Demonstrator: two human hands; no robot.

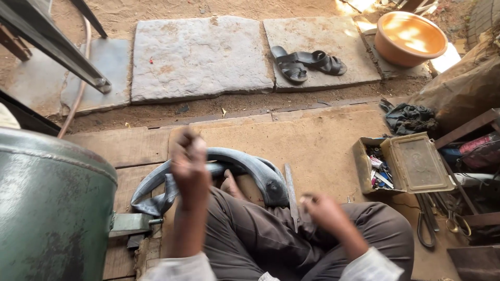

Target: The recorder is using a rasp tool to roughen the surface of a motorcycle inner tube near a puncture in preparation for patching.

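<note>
Gripping the grey rubber inner tube (219,169) that curls over the person's lap, the left hand (190,166) is clenched on its upper edge. Well to the right, the right hand (324,211) is closed, empty as far as shows, just right of a metal file (291,195).

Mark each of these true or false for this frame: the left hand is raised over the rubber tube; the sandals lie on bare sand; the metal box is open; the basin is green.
1. The left hand is raised over the grey rubber tube. True.
2. The black sandals lie on bare sand. False: they lie on a stone slab.
3. The metal box is open. True, with small items inside.
4. The basin is green. False: it is orange.
5. The right hand holds scissors. False: the scissors lie on the ground.
</note>
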